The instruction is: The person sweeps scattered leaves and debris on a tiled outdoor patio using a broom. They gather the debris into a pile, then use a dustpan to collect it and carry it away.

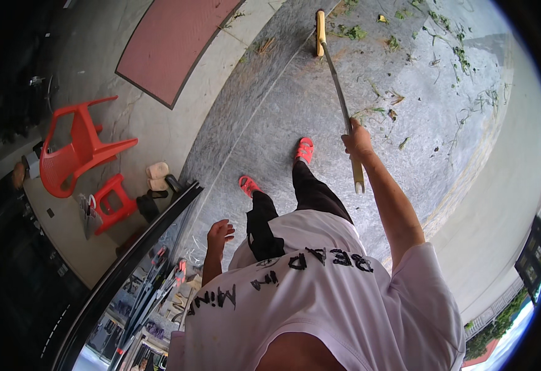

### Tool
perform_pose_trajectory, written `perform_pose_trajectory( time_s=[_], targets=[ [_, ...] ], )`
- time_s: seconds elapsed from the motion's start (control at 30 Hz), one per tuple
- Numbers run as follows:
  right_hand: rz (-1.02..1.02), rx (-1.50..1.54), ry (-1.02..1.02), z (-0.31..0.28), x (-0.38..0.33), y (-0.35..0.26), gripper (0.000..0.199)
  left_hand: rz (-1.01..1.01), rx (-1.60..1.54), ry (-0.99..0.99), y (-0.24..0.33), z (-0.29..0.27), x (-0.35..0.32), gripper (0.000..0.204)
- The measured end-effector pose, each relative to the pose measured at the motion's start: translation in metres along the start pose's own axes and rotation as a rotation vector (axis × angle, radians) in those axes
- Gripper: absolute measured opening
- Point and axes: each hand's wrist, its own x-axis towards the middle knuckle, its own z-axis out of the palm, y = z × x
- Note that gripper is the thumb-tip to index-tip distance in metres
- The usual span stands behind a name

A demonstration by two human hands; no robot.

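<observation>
My right hand [359, 140] is wrapped round the long handle of a broom [336, 80], near the handle's upper end. The handle stretches ahead and a little left, down to a narrow yellow head [320, 34] resting on the grey concrete. Bits of pulled greenery [394, 43] lie just right of the head. By my left hip hangs my left hand [221, 232], its fingers loosely bent and slightly apart, with nothing visible in it.
On the left stand a red plastic chair [76, 148] and a red stool [114, 203], near tan shoes [157, 175]. A dark-edged glass door [140, 256] is close on my left. A reddish mat [174, 46] lies ahead left. Leaves and stems [459, 59] are scattered ahead right.
</observation>
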Motion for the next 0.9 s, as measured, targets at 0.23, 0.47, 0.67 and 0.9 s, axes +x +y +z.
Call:
perform_pose_trajectory(
  time_s=[0.23, 0.47, 0.67, 0.9],
  targets=[
    [0.107, 0.135, -0.434, -0.032, -0.11, 0.013, 0.067, -0.089, -0.025, -0.026, -0.058, -0.017, 0.015, 0.031],
    [0.149, 0.145, -0.671, -0.024, -0.093, 0.034, 0.064, -0.103, -0.001, -0.005, -0.027, -0.005, 0.006, 0.033],
    [0.232, 0.232, -0.437, -0.106, -0.026, 0.057, 0.06, 0.01, -0.021, 0.021, 0.0, 0.0, 0.006, 0.032],
    [0.046, -0.255, 0.178, -0.119, 0.036, 0.066, 0.053, -0.027, -0.026, -0.022, -0.014, 0.001, 0.007, 0.031]
  ],
)
